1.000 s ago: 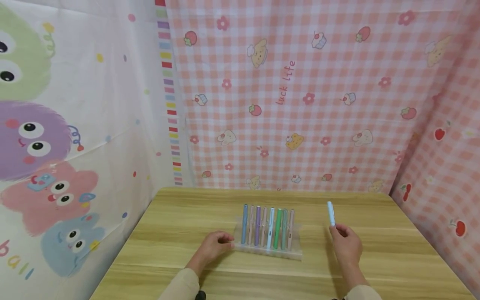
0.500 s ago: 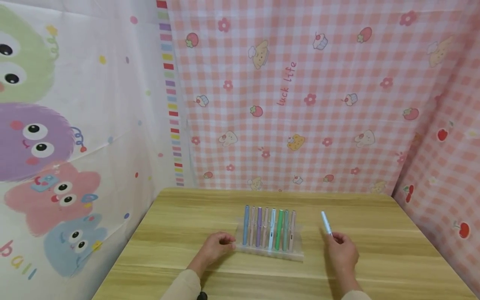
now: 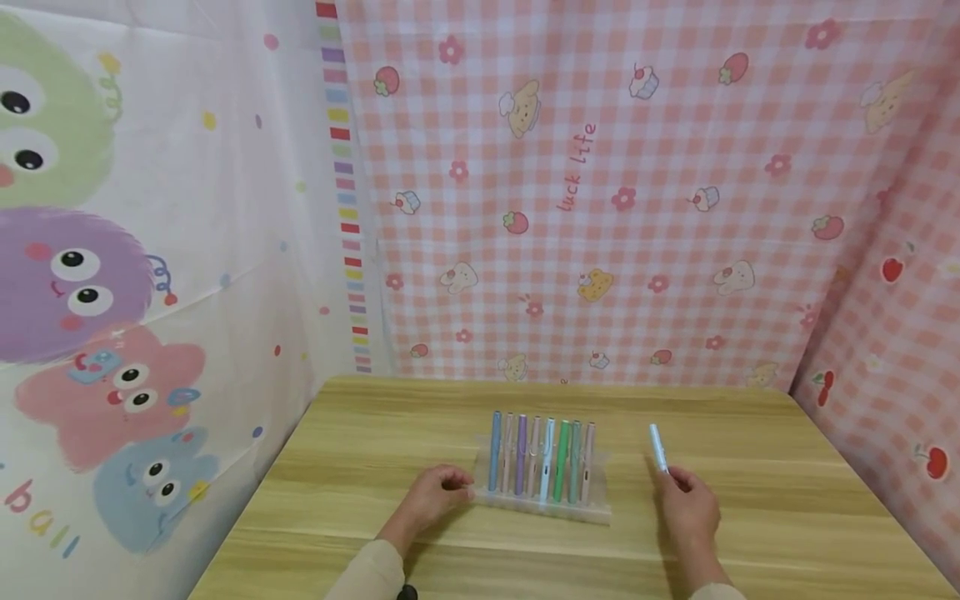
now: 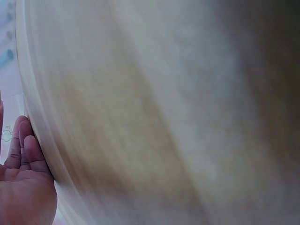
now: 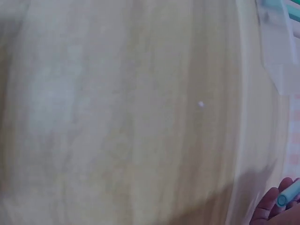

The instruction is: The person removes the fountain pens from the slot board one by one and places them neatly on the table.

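A clear pen stand [image 3: 596,514] sits mid-table, with several capped pens standing side by side in it, among them a blue pen [image 3: 495,450], a purple pen [image 3: 521,454] and a green pen [image 3: 562,460]. My left hand [image 3: 433,500] pinches the stand's left end between thumb and fingertips; in the left wrist view only part of this hand [image 4: 28,187] shows. To the right of the stand, my right hand [image 3: 690,507] grips a light blue pen [image 3: 657,447] by its lower part, the top tilted left and away. The right wrist view catches that pen's end [image 5: 287,196] beyond the fingertips.
The wood-grain table [image 3: 337,467] runs back to a pink checked cloth [image 3: 675,250]. A white cloth with cartoon figures [image 3: 262,208] hangs on the left, and another pink cloth [image 3: 900,333] hangs on the right.
The right hand has come slightly nearer and lower with the light blue pen, which now leans more to the left. The left hand stays at the stand. The head view has shifted slightly.
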Tool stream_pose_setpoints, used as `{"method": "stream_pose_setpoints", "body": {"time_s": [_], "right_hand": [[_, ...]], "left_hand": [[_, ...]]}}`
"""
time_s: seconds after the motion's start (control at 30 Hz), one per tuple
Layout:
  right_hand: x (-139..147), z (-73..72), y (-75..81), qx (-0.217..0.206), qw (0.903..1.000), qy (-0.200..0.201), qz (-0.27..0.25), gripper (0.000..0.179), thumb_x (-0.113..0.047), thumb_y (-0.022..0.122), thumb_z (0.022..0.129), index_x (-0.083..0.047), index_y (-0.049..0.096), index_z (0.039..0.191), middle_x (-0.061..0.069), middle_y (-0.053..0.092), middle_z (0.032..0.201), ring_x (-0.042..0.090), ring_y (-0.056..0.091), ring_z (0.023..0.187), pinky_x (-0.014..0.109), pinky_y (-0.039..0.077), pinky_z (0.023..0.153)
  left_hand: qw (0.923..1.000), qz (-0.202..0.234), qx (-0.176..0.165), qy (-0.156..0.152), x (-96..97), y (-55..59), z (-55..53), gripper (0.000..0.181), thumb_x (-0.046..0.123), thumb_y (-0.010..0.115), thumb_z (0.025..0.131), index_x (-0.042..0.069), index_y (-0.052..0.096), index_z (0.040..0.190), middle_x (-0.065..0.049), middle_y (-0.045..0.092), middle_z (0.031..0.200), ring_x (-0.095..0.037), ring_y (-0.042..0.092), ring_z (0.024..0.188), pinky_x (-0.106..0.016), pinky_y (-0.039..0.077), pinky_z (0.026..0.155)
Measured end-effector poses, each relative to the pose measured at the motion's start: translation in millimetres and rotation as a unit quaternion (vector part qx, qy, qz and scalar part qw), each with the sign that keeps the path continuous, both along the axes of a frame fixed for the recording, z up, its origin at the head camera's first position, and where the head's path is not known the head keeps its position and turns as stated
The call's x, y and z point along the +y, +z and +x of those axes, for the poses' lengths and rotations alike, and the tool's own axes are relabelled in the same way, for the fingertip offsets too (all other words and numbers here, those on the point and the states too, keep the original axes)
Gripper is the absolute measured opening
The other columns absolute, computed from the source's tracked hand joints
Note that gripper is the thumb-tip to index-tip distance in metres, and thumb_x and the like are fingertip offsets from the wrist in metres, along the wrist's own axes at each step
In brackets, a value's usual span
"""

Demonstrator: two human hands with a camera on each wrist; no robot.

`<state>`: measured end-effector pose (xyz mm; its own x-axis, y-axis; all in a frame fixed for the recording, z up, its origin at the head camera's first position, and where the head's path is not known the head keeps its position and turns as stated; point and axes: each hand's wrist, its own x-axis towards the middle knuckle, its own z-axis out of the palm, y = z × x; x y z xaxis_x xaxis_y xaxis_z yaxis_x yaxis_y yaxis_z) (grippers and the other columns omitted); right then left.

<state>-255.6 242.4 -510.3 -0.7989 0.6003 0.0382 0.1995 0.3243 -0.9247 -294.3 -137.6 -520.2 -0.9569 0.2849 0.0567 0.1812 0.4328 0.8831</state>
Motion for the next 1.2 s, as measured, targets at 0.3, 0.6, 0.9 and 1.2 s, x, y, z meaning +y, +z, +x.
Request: {"method": "stream_pose_setpoints", "body": {"time_s": [0.3,0.6,0.9,1.2], "right_hand": [[11,-10.9,2.4,-0.033,0.9924,0.028,-0.115,0.043,-0.021,0.063,0.096,0.006,0.057,0.13,0.026,0.062,0.118,0.026,0.054,0.097,0.027,0.044,0.073],[40,-17.5,4.8,-0.045,0.9437,0.21,-0.252,0.034,0.0,0.064,0.092,0.021,0.054,0.118,-0.001,0.069,0.08,0.009,0.066,0.071,0.025,0.057,0.069],[45,-28.7,0.0,-0.108,0.9037,0.359,-0.207,0.027,0.002,0.066,0.09,0.017,0.058,0.112,0.007,0.068,0.089,0.015,0.067,0.082,0.031,0.057,0.078],[47,-33.5,-2.3,-0.12,0.8915,0.386,-0.204,0.021,0.002,0.065,0.092,0.014,0.06,0.108,0.005,0.066,0.088,0.014,0.066,0.081,0.027,0.057,0.076]], "left_hand": [[1.0,0.0,0.003,-0.007,0.3,0.2,2.8,0.016,0.01,0.073,0.089,0.001,0.071,0.102,-0.004,0.064,0.097,-0.018,0.056,0.091,-0.033,0.049,0.08],[0.9999,-0.01,0.0,0.003,0.5,2.1,2.8,0.015,0.011,0.074,0.089,0.004,0.071,0.101,-0.003,0.063,0.096,-0.018,0.056,0.091,-0.035,0.049,0.081],[0.9998,-0.009,-0.015,0.01,0.8,5.4,5.8,0.016,0.011,0.074,0.088,0.004,0.071,0.102,-0.004,0.062,0.098,-0.02,0.055,0.093,-0.038,0.048,0.083],[0.9998,-0.009,-0.016,0.011,-1.6,4.4,5.3,0.017,0.013,0.074,0.088,0.006,0.071,0.103,-0.003,0.062,0.099,-0.019,0.056,0.094,-0.038,0.049,0.084]]}}
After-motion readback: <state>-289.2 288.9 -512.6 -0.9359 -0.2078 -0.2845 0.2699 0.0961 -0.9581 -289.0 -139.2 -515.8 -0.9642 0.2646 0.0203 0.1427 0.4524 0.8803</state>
